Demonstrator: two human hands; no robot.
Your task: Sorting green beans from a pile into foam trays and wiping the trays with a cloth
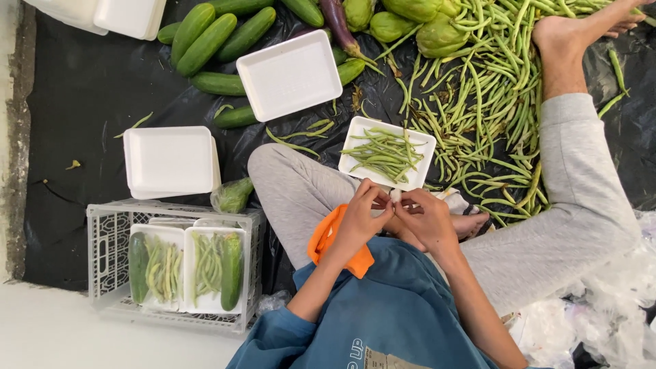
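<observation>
White foam tray (pixel 417 140) of beans (pixel 383 154) rests on your knee, touching your fingertips, so keep your left hand (pixel 361 219) and right hand (pixel 427 219) pinched together on that small white piece (pixel 394 195) and work slowly.

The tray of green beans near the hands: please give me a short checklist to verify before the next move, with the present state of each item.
1. Tray of green beans rests flat on the leg: ok.
2. Beans stay inside its rim: ok.
3. Left hand and right hand meet on a small white thing: ok; which thing, cannot tell.
4. Empty white tray within reach: ok.
5. Crate has room for more: cannot tell.
</observation>
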